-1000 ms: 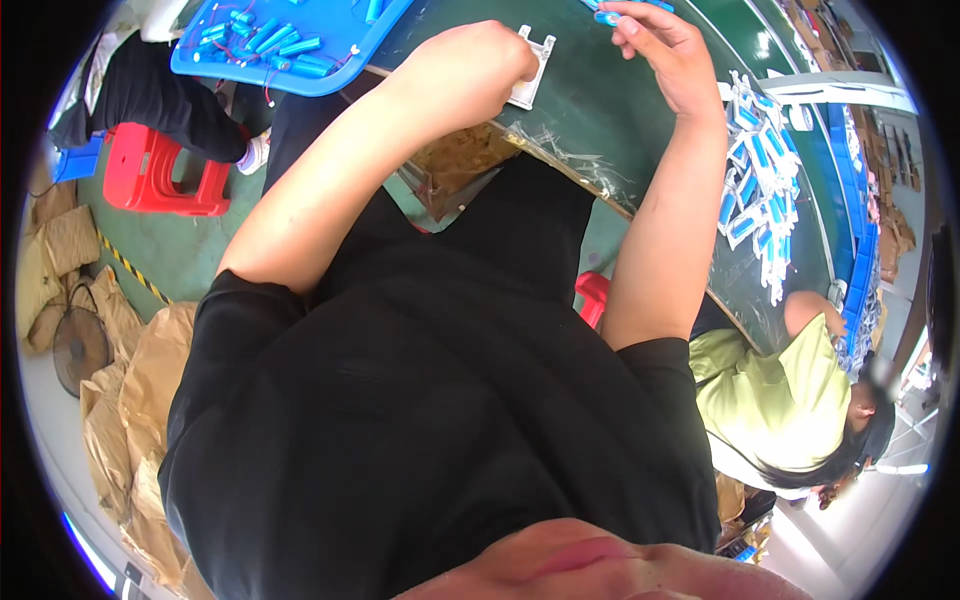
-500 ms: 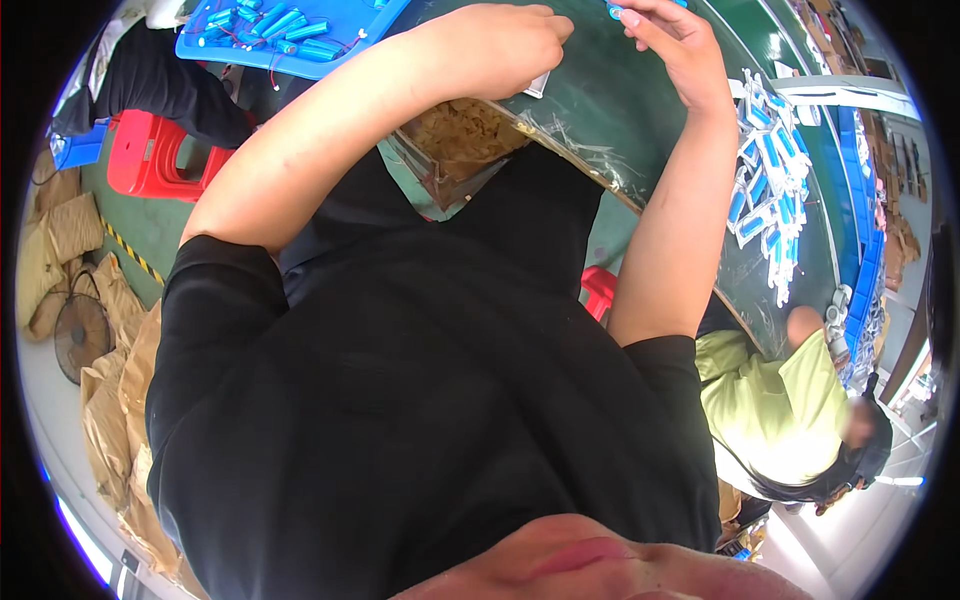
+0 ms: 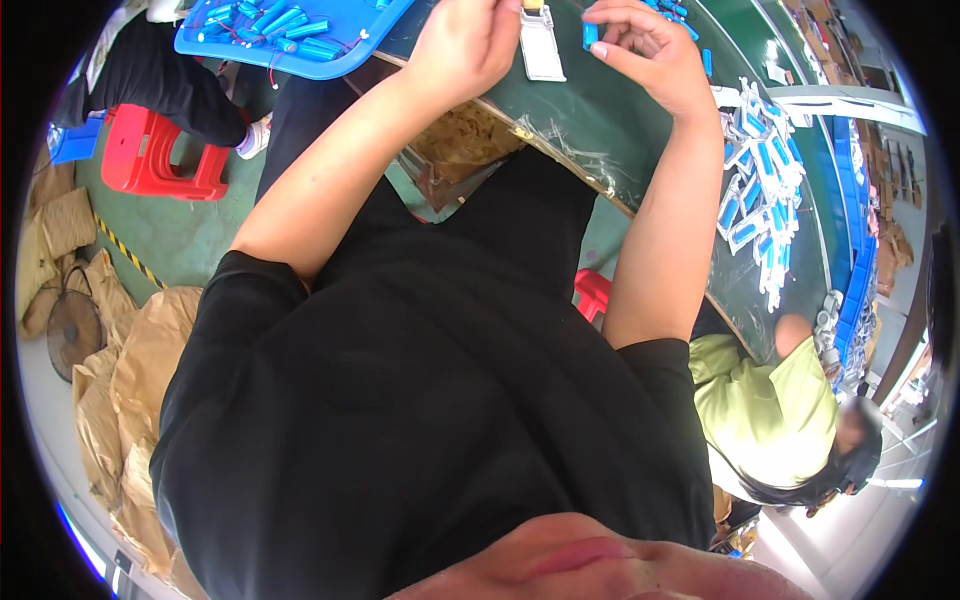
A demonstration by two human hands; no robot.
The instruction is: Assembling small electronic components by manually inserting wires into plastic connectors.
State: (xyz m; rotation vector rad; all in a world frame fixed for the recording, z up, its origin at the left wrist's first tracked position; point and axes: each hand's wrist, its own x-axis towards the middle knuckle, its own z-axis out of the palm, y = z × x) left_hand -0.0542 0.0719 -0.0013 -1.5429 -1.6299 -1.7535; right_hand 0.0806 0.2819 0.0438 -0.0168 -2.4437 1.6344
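Both hands are raised at the far edge of the green bench [image 3: 640, 150]: the left hand [image 3: 470, 45] is closed around the upper end of a white flat holder [image 3: 541, 45], and the right hand [image 3: 645, 45] pinches a small blue cylindrical cell [image 3: 590, 35] just beside that holder. Judged from this, one cell is being brought to the holder and is not yet seated; whether the holder already carries any cell cannot be told, since the left hand covers its top. One holder and one cell are in hand. Finished or waiting pieces lie in a loose row on the bench to the right, white holders with blue cells [image 3: 762, 190]; roughly a dozen, overlapping too much for an exact count. One blue tray [image 3: 345, 62] at the left holds loose blue cells [image 3: 290, 22], about ten visible. One red stool [image 3: 150, 155] stands on the floor, and one co-worker in a yellow-green shirt [image 3: 770, 410] sits at the right.
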